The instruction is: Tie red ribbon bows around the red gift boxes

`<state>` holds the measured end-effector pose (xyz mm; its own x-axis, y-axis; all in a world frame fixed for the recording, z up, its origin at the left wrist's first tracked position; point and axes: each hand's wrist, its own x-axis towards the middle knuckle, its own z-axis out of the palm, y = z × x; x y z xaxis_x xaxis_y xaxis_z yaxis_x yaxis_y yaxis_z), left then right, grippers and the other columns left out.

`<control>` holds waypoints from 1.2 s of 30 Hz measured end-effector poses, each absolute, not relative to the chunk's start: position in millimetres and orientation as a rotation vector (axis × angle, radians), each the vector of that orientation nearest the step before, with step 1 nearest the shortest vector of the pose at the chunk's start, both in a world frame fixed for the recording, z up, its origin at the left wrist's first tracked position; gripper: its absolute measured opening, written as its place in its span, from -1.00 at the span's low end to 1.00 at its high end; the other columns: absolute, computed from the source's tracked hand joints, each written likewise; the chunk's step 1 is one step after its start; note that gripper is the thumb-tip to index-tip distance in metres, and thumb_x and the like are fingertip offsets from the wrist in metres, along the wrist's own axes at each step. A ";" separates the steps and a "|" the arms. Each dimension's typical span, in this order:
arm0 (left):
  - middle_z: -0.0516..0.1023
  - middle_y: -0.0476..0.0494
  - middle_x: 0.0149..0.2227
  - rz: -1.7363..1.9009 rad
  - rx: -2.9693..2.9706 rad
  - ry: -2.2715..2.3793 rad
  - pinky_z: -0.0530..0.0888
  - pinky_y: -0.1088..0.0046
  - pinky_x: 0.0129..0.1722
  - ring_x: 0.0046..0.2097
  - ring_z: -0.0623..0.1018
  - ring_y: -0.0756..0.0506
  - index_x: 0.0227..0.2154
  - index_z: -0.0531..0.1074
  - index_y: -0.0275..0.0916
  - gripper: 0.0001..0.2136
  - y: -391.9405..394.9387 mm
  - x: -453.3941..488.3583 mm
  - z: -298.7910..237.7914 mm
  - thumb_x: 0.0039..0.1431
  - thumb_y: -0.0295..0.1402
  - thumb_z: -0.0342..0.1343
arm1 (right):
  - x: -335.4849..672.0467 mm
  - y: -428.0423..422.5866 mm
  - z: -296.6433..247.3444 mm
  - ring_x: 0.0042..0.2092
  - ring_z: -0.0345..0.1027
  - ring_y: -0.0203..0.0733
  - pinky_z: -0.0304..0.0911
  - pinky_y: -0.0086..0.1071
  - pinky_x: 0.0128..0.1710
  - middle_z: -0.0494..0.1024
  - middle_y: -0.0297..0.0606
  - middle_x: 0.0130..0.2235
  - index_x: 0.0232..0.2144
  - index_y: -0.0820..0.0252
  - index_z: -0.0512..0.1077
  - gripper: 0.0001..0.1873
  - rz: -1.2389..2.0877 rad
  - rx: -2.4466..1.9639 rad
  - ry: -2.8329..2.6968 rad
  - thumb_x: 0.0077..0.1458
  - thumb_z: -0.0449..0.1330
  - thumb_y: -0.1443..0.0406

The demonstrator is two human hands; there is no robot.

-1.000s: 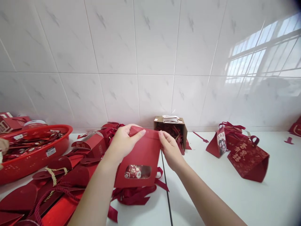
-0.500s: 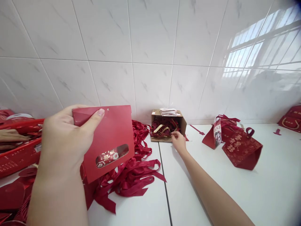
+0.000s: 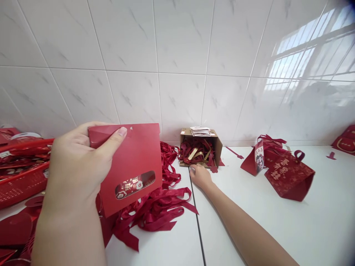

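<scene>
My left hand [image 3: 79,162] is raised and grips a red gift box with a clear window [image 3: 130,166] by its top left corner, thumb across the front. My right hand [image 3: 200,176] reaches out over the white table, just in front of a small cardboard box [image 3: 217,142] lying on its side and full of red and gold ribbons. Its fingers curl down near a small red piece [image 3: 213,169] at the box mouth; what they hold, if anything, is hidden.
A heap of red ribbons [image 3: 158,207] lies under the held box. A red plastic basket [image 3: 19,181] with packets stands at the left. Finished red gift bags [image 3: 288,175] sit at the right, against a white tiled wall [image 3: 180,55]. More red card pieces [image 3: 13,229] lie lower left.
My right hand let go of the red gift box and reached to the cardboard box, then drew back slightly. My left hand lifted the gift box up and left.
</scene>
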<state>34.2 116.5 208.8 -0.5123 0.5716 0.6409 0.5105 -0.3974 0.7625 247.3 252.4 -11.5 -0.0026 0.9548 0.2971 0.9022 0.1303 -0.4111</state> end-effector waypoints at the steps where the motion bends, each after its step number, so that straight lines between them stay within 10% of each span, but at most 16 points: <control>1: 0.48 0.06 -0.52 2.092 1.528 1.701 0.34 0.60 -0.49 -0.49 0.40 0.07 -0.46 0.51 -0.27 -0.88 116.5 35.3 209.1 -0.10 -0.34 0.22 | 248.4 251.8 -11.5 -0.16 0.40 -0.08 0.19 -0.35 -0.28 0.49 -0.13 -0.13 -0.13 0.11 0.46 -0.66 0.125 -1.799 -1.921 0.09 0.00 0.30; 9: 0.47 0.08 -0.54 2.073 1.516 1.710 0.34 0.63 -0.52 -0.51 0.40 0.09 -0.47 0.51 -0.26 -0.89 114.1 36.2 209.9 -0.09 -0.36 0.23 | 251.4 245.1 -11.3 -0.24 0.40 -0.14 0.17 -0.39 -0.33 0.53 -0.18 -0.25 -0.17 0.11 0.47 -0.70 0.021 -1.840 -1.922 0.13 0.00 0.29; 18: 0.53 0.05 -0.52 2.247 1.557 1.597 0.41 0.65 -0.62 -0.50 0.48 0.03 -0.35 0.56 -0.20 -0.78 124.1 13.1 200.3 -0.16 -0.33 0.32 | 260.3 283.1 48.1 0.15 0.11 -0.21 -0.05 -0.38 0.12 0.32 -0.12 0.11 0.03 0.22 0.32 -0.62 -0.236 -1.675 -2.059 0.26 -0.14 0.30; 30: 0.54 0.03 -0.48 2.271 1.558 1.551 0.43 0.56 -0.55 -0.46 0.50 -0.01 -0.34 0.56 -0.19 -0.77 125.1 3.4 199.3 -0.14 -0.29 0.31 | 265.0 296.8 66.3 -0.13 0.37 -0.09 0.09 -0.13 -0.01 0.52 -0.18 -0.22 -0.13 0.26 0.38 -0.65 -0.111 -1.942 -2.429 0.06 0.19 0.17; 36: 0.47 0.04 -0.56 2.239 1.412 1.619 0.38 0.56 -0.57 -0.50 0.43 0.00 -0.44 0.53 -0.25 -0.85 114.4 19.8 209.0 -0.15 -0.36 0.25 | 263.9 297.8 60.4 -0.08 0.38 -0.05 0.09 -0.20 -0.07 0.53 -0.03 -0.16 -0.19 0.29 0.40 -0.73 -0.116 -1.974 -2.248 0.21 0.02 0.22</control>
